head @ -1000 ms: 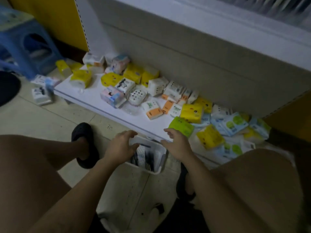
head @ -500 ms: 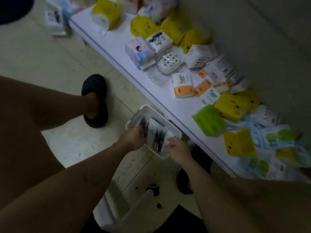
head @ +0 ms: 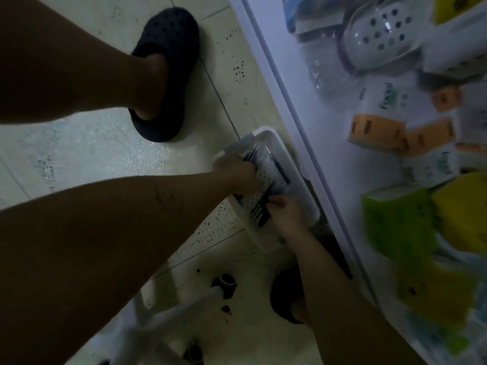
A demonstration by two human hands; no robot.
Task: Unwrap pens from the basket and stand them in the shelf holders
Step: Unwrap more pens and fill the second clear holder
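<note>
Within the last second both hands have left the rim of the basket [head: 264, 133] and gone inside it, so unwrapping looks about to start. The wrapped pen pack [head: 266, 177] lies in the basket on the floor, with the shelf [head: 329, 154] at its 3 o'clock. The left hand [head: 238, 177] curls over the pack's 9 o'clock side. The right hand [head: 287, 216] pinches its 6 o'clock end. No holders are in view.

Pen pack [head: 266, 177] in basket [head: 263, 238] on floor [head: 79, 143], L of shelf [head: 329, 143]; pkts [head: 400, 222] on shelf.
</note>
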